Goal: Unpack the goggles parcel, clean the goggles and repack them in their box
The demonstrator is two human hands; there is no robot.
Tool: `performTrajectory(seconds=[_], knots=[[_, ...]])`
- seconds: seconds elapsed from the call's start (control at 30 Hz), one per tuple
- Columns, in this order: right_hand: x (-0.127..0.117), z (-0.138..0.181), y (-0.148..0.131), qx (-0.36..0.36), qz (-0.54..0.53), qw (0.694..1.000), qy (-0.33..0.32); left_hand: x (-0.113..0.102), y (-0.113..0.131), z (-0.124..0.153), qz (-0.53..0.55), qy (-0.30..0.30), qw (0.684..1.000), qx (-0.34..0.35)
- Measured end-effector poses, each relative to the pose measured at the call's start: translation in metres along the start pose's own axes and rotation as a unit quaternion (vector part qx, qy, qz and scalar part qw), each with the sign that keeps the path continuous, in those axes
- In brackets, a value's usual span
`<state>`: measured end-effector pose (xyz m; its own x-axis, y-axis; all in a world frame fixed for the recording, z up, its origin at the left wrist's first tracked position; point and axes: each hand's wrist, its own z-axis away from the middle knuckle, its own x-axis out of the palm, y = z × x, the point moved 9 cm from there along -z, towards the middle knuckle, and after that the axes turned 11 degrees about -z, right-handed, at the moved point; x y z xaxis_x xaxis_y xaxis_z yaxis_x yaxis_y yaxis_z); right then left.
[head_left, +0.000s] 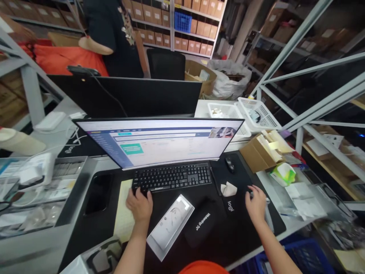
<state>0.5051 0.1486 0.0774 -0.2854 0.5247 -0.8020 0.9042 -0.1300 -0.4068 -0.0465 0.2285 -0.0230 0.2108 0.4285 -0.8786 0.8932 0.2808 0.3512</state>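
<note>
My left hand (139,204) rests at the lower left corner of the black keyboard (172,177), fingers apart on its edge keys, over a yellow paper sheet (124,213). On the right of the desk mat, my right hand (256,202) has its fingers curled over a small greyish thing, mostly hidden beneath them. Between my arms lies an open white box (170,227) with thin, wire-like contents. Beside it sits a black pouch (201,222) with white lettering. A lit monitor (162,142) stands behind the keyboard. A black mouse (229,164) and crumpled tissue (229,189) lie nearer my right hand.
At left are a dark phone (98,193) and a tray (75,190) of packets. White baskets (264,116) and a cardboard box (253,154) stand at right. A second monitor (148,95) faces away; a person (114,38) is beyond it. Metal frame bars (308,83) cross the right side.
</note>
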Motion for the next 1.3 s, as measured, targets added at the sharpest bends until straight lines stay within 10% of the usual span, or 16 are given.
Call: performTrajectory(seconds=[0.17, 0.3, 0.5, 0.7, 0.93, 1.3], knots=[[-0.037, 0.044, 0.055, 0.006, 0.052, 0.999, 0.001, -0.042, -0.001, -0.032, 0.026, 0.028, 0.999, -0.029], [0.016, 0.036, 0.049, -0.050, 0.009, 0.997, -0.059, -0.101, 0.015, -0.036, 0.050, 0.036, 0.998, -0.003], [0.102, -0.033, 0.038, -0.065, -0.005, 0.993, -0.094, -0.226, 0.066, 0.047, 0.054, 0.093, 0.986, 0.129], [0.157, -0.092, 0.028, -0.068, -0.030, 0.991, -0.111, -0.305, -0.007, 0.071, -0.090, 0.191, 0.977, -0.016], [0.185, -0.095, 0.037, -0.078, -0.022, 0.994, -0.073, -0.287, -0.090, 0.064, -0.151, 0.077, 0.976, -0.136], [0.183, -0.097, 0.039, -0.094, -0.041, 0.993, -0.060, -0.242, -0.077, 0.050, -0.236, 0.003, 0.962, -0.139]])
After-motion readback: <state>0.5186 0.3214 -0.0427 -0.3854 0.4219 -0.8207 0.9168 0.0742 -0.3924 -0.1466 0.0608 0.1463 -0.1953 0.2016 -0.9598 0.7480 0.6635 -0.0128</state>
